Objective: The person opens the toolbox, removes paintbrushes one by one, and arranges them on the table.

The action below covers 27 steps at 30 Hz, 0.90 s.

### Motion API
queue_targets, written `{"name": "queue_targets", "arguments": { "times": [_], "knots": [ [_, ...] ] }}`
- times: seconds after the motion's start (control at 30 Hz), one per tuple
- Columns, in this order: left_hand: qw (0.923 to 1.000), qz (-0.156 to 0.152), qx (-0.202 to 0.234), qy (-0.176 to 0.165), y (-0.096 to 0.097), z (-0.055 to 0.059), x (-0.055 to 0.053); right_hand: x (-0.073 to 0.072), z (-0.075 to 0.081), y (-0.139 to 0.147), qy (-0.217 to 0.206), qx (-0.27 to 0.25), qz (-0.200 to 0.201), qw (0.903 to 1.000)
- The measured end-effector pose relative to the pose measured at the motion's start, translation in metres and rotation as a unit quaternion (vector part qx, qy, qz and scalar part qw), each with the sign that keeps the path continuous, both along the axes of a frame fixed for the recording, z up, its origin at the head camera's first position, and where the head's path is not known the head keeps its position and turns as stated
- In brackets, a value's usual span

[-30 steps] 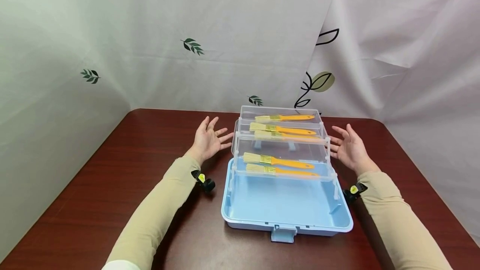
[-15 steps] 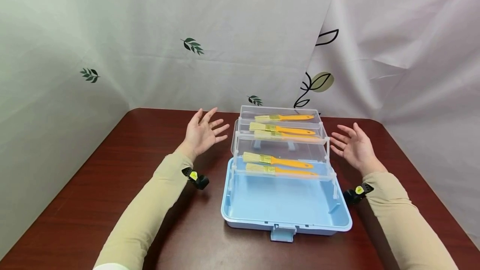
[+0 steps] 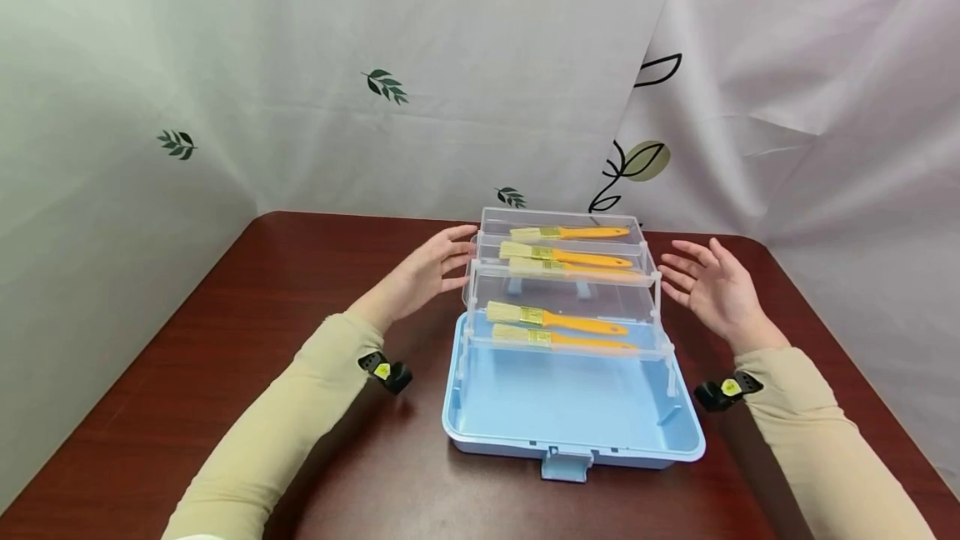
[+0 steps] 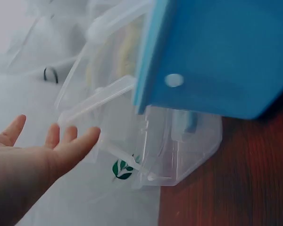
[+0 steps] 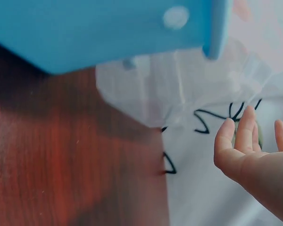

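Note:
A light blue toolbox (image 3: 570,407) stands on the table with its clear lid (image 4: 195,150) swung back. Its clear fold-out trays (image 3: 562,290) are raised in steps and hold several paintbrushes (image 3: 577,324) with yellow handles and pale bristles. My left hand (image 3: 423,273) is at the left side of the trays, fingers extended with the tips right by the tray edge. To the right of the trays, my right hand (image 3: 716,290) is held with the palm turned inward and the fingers loosely bent, holding nothing.
The dark red-brown wooden table (image 3: 262,340) reaches back to a whitish curtain (image 3: 450,90) printed with leaves. A latch (image 3: 566,465) hangs down at the toolbox's front. A small black wrist camera (image 3: 393,375) sits under the left forearm.
My left hand first drew away to the left, then turned and came back to the tray side. The right hand moved slightly to the right. Toolbox and brushes stay put.

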<state>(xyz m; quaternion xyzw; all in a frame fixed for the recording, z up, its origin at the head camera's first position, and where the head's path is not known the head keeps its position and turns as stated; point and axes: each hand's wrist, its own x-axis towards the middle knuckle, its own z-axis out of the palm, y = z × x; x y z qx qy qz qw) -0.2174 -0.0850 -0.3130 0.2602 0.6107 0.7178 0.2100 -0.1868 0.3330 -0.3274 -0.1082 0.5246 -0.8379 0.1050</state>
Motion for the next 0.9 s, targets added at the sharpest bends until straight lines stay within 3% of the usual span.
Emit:
{"name": "queue_targets", "arguments": {
  "times": [0.1,0.17,0.3,0.37,0.6,0.9],
  "knots": [
    [0.9916,0.014,-0.101,0.080,0.003,-0.002,0.006,0.003,0.004,-0.003,0.022,-0.003,0.013,0.9997],
    [0.9773,0.025,-0.168,0.127,0.005,-0.003,0.010,0.005,0.007,-0.005,0.034,-0.007,0.024,0.9991],
    [0.9484,0.039,-0.258,0.180,0.009,-0.007,0.015,0.007,0.012,-0.011,0.057,-0.012,0.043,0.9974],
    [0.9412,0.041,-0.274,0.193,0.012,-0.009,0.016,0.009,0.015,-0.014,0.067,-0.008,0.045,0.9967],
    [0.9312,0.042,-0.289,0.218,0.014,-0.011,0.019,0.014,0.024,-0.024,0.104,0.036,0.032,0.9934],
    [0.9033,0.050,-0.321,0.280,0.015,-0.015,0.021,0.012,0.036,-0.031,0.122,0.102,0.011,0.9872]
  ]
}}
